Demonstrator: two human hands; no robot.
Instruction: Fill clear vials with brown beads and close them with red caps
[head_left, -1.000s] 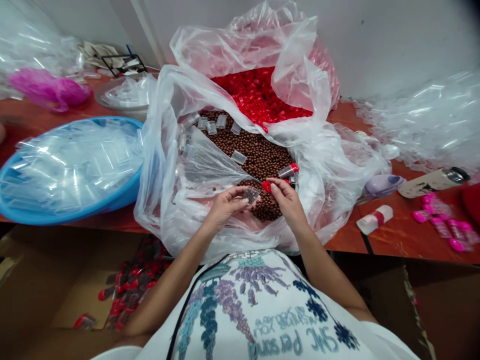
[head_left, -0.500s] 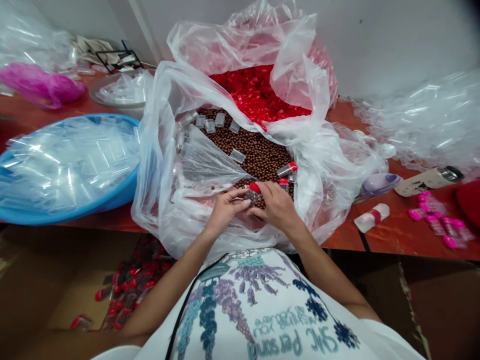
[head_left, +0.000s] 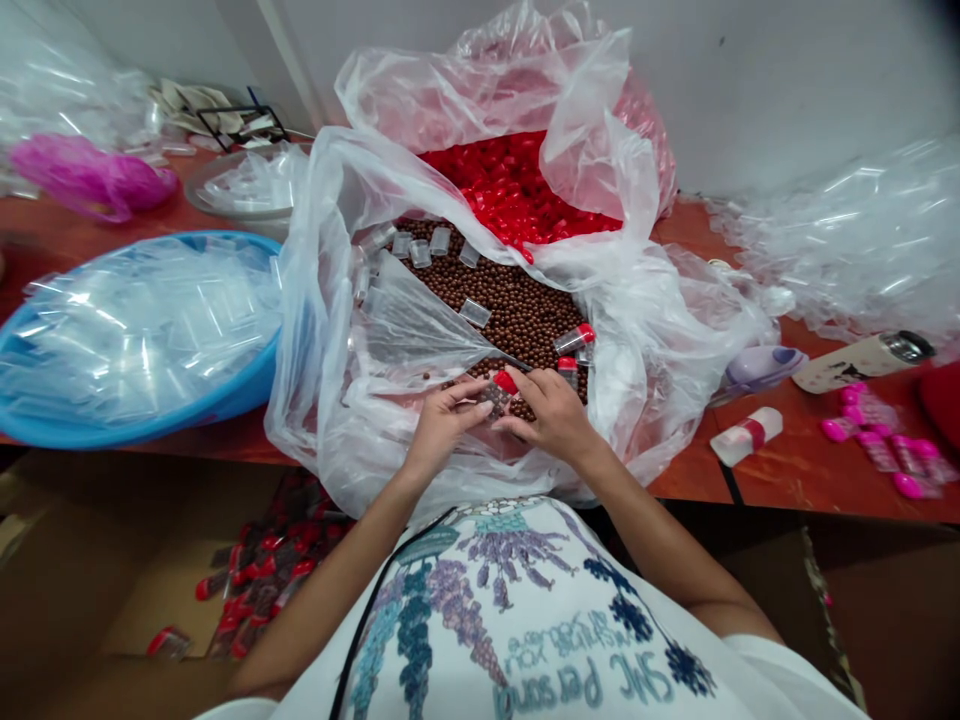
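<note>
1. Head view: the left hand (head_left: 441,422) pinched a clear tube (head_left: 496,396) above brown beads (head_left: 525,310) in a translucent plastic bag (head_left: 311,320).
2. The right hand (head_left: 556,415) curled at the tube's red cap (head_left: 505,381); whether it gripped could not be told.

Held vial (head_left: 499,390) partly hidden; red object (head_left: 943,396) cut off.

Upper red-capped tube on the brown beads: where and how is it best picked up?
Probably by the middle of its clear body, pinched across from above. The tube lies on its side on the beads, red cap pointing right, with another red-capped tube close below, so the top looks freest.
</note>
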